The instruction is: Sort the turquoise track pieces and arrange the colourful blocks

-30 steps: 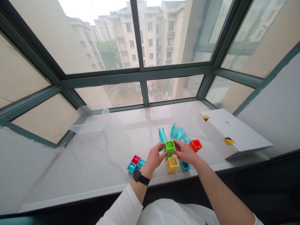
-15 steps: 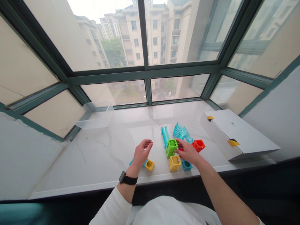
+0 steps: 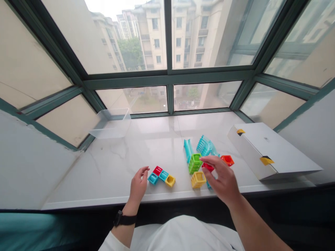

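My left hand (image 3: pixel 139 184) hovers at the left end of a joined row of toy blocks, its fingers loosely curled, apart from the thumb, and empty. The row has a blue block (image 3: pixel 153 179), a red block (image 3: pixel 157 170), a light blue block (image 3: pixel 163 175) and a yellow block (image 3: pixel 170 181). My right hand (image 3: pixel 222 176) is raised over the right-hand blocks, thumb and fingers apart. Between them shows a red piece (image 3: pixel 208 166), with no clear grip on it. Beside the hand stand a tall green block (image 3: pixel 195 164) and a yellow block (image 3: pixel 198 180). A blue block is mostly hidden below.
Translucent blue track pieces (image 3: pixel 187 150) and a curved blue track (image 3: pixel 205 144) lie behind the blocks. An orange-red block (image 3: pixel 227 160) sits right. A white box (image 3: pixel 274 150) stands at far right, a clear plastic bin (image 3: pixel 111 132) at back left, on the sill (image 3: pixel 110 167) below windows.
My left hand has moved left, uncovering the joined blocks. The right hand has come off the green block and moved back toward me, opening. The view has shifted slightly.
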Tool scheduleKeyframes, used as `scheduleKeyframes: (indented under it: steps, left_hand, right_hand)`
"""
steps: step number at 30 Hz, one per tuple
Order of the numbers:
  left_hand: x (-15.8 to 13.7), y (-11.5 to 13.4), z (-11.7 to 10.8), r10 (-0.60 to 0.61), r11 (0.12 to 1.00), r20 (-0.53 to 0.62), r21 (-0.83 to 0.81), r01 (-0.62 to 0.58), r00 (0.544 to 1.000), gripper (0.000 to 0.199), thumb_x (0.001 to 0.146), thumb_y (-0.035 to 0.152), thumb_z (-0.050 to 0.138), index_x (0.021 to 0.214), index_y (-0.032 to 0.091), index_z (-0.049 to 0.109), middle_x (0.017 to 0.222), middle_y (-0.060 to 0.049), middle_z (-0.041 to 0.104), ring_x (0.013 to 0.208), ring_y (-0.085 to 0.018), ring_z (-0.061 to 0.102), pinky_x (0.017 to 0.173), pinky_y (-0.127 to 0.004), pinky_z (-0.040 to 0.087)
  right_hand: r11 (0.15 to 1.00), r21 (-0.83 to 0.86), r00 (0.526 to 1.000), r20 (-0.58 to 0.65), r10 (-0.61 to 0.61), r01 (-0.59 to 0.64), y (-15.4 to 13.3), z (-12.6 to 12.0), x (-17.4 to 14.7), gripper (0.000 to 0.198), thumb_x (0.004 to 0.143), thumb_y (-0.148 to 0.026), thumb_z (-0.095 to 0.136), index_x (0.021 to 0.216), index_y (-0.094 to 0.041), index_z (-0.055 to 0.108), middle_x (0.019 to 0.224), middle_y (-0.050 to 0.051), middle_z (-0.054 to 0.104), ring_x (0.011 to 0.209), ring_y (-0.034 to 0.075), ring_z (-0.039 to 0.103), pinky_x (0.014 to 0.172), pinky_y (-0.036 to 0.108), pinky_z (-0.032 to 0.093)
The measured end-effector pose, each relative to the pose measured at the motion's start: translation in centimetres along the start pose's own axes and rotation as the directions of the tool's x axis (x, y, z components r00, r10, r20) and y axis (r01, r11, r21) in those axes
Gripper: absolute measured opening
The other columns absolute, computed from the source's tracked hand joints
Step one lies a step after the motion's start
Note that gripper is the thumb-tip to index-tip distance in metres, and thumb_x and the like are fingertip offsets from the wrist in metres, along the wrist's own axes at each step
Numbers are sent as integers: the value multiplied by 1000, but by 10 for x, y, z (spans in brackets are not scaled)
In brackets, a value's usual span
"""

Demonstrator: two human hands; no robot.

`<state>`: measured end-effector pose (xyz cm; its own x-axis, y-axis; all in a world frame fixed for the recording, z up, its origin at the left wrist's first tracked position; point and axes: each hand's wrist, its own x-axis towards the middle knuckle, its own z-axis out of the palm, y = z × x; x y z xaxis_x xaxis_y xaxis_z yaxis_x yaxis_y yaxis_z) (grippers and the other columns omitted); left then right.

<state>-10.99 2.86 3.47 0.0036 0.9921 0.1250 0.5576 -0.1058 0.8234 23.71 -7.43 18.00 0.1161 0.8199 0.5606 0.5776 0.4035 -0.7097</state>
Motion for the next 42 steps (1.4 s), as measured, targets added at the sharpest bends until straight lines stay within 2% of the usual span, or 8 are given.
scheduleKeyframes:
  steps: [3, 6, 10, 14, 25, 32, 37, 42]
  left_hand:
    - [2, 7, 21, 182, 973, 1, 147, -180, 983, 36, 101, 43, 54, 129, 23, 64, 131, -11, 71, 125, -30, 65, 110, -49, 50]
    - [7, 17, 44, 286, 905, 49, 314, -287, 957, 39, 101, 39, 57, 136, 22, 60, 137, -14, 66, 130, -31, 61, 112, -50, 48]
    - [9, 26, 70, 262, 816, 97, 509, -275, 960, 40, 101, 36, 58, 137, 19, 60, 137, -15, 66, 126, -31, 61, 109, -48, 48]
    - [6, 28, 81, 209, 754, 144, 606, -253, 967, 33, 104, 38, 54, 128, 20, 67, 126, -12, 69, 112, -29, 64, 95, -43, 50]
    - [4, 35, 77, 196, 729, 199, 625, -278, 960, 28, 106, 40, 50, 102, 22, 72, 119, -11, 68, 102, -25, 61, 84, -37, 47]
    - [7, 38, 76, 179, 747, 208, 608, -271, 962, 31, 106, 41, 49, 99, 23, 73, 112, -11, 67, 98, -26, 61, 81, -38, 48]
    - [8, 35, 77, 193, 760, 204, 587, -278, 960, 30, 105, 40, 50, 98, 23, 74, 110, -11, 66, 96, -26, 61, 79, -37, 47]
    - [9, 35, 79, 214, 755, 206, 585, -295, 955, 31, 106, 40, 49, 96, 23, 74, 111, -11, 67, 96, -26, 60, 79, -37, 48]
  right_hand:
    - [998, 53, 977, 211, -41, 30, -5, 50, -16, 35, 98, -21, 61, 132, -27, 63, 126, 10, 71, 120, 27, 69, 106, 46, 59]
    - [997, -46, 928, 363, 81, -68, 13, 111, -38, 55, 91, -18, 67, 144, -25, 56, 139, 13, 66, 131, 30, 63, 113, 50, 53]
    - [941, -279, 837, 455, 305, -192, 46, 169, -61, 75, 83, -17, 76, 153, -16, 48, 147, 20, 60, 139, 35, 56, 119, 51, 46]
    - [884, -432, 757, 514, 404, -178, 61, 185, -67, 66, 91, -16, 69, 153, -10, 48, 136, 21, 67, 127, 35, 62, 112, 48, 49]
    - [890, -404, 755, 511, 411, -211, 49, 161, -71, 44, 90, -12, 64, 133, -15, 61, 129, 16, 70, 121, 32, 64, 107, 44, 51]
    - [967, 32, 894, 390, 221, -253, -1, 96, -56, 50, 93, -19, 63, 141, -26, 54, 136, 11, 67, 124, 28, 65, 110, 46, 53]
    - [848, 410, 929, 291, 227, -335, -13, 45, -42, 50, 100, -36, 67, 146, -30, 50, 141, 11, 65, 125, 27, 67, 106, 44, 58]
    - [696, 625, 934, 184, 307, -352, 2, 24, -34, 56, 95, -54, 74, 142, -31, 55, 140, 13, 66, 124, 30, 68, 103, 48, 60]
